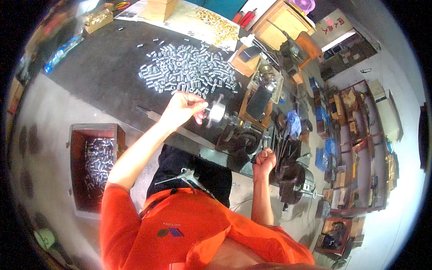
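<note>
The cluttered workshop has a dark, smooth surface (pixel 103 56) above a grey floor. Nearest, a metal air blow gun (pixel 191 177) lies over the person's dark trousers. Beyond the surface's near edge, on the left, a box (pixel 77 173) with reddish inner walls holds a jumble of shiny metal pieces (pixel 99 159).

Over the near edge, the left hand (pixel 182 110) meets the front of a silvery round chuck (pixel 217 112); its fingers are drawn narrow, but whether they pinch a piece cannot be told. The right hand (pixel 264 159) is curled into a fist beside the dark cast machine (pixel 243 137); anything inside is hidden. The chuck is blurred, so it may be spinning: a fingertip straying forward could be struck, and a poorly seated piece could fly out.

Farther in, short, glossy, cylindrical metal sleeves (pixel 189 69) lie heaped loosely, likely to roll if knocked. Toward the far edge, small brass-coloured parts (pixel 218 24) spread over matte paper (pixel 180 28), near a brown cardboard box (pixel 159 10).
</note>
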The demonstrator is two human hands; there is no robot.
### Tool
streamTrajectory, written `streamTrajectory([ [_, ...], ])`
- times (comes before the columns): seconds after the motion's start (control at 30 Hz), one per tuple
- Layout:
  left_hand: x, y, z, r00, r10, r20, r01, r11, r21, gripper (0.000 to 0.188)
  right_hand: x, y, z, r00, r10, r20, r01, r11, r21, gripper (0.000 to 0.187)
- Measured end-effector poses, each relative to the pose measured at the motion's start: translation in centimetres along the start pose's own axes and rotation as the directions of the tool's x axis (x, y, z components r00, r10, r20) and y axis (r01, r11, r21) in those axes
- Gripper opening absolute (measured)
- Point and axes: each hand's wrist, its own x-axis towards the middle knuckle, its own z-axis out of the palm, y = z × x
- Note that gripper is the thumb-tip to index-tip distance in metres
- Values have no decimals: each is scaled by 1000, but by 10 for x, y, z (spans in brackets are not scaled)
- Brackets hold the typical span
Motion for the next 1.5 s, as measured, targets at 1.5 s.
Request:
streamTrajectory([
  [1.5,5,-6,-2,992,98,81,-103,992,72,9,21,-71,55,960,-173,220,179,984,-8,13],
])
